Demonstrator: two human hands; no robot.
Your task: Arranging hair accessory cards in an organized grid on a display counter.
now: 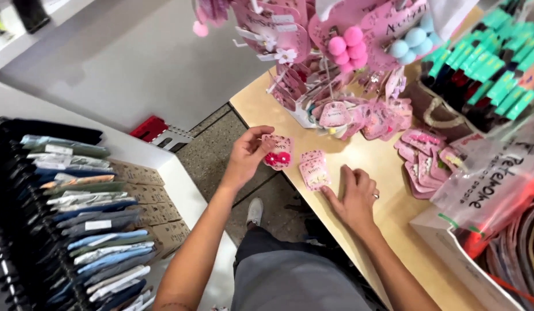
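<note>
My left hand (245, 154) holds up a pink hair-accessory card (277, 151) with a red bow on it, pinched at its left edge just off the table's corner. My right hand (355, 197) lies flat on the light wooden table (388, 224), fingers spread. Its fingertips touch a small stack of pink cards (314, 170) lying near the table edge. A ring shows on one finger.
A rotating rack of pink cards and pom-pom hair ties (336, 52) stands at the back. More pink cards (422, 155) lie to the right, beside a clear plastic bag (491, 184) and teal-tagged items (491, 57). Folded garments (88, 219) fill a shelf at left.
</note>
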